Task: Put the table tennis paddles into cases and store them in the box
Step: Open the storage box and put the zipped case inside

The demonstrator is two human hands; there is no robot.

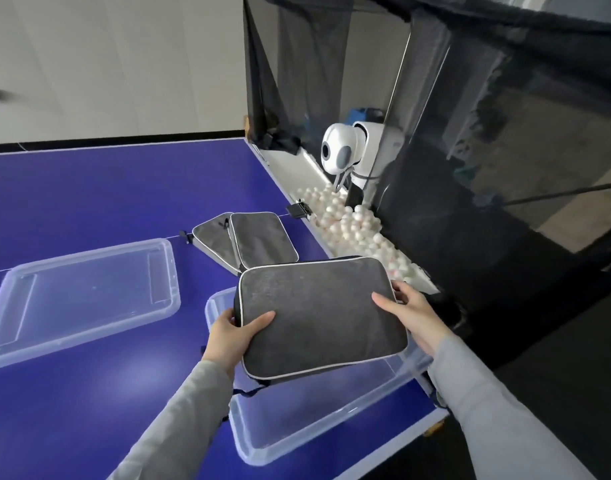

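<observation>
Grey white-piped case point(317, 317) above clear box point(297, 431)

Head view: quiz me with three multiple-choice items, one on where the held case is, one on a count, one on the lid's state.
1. Where is the grey case that both hands hold?
A. Above the open clear box
B. Flat on the lid
C. Among the balls

2. How many other grey cases lie on the blue table?
A. None
B. Two
C. Five

3. What state is the clear lid in?
A. Snapped on the box
B. Off, lying on the table left of the box
C. Held in the left hand

Answers: 1 A, the left hand and right hand grip its ends over the box. 2 B, two overlap beyond the box. 3 B, it lies apart and the box is open.
</observation>
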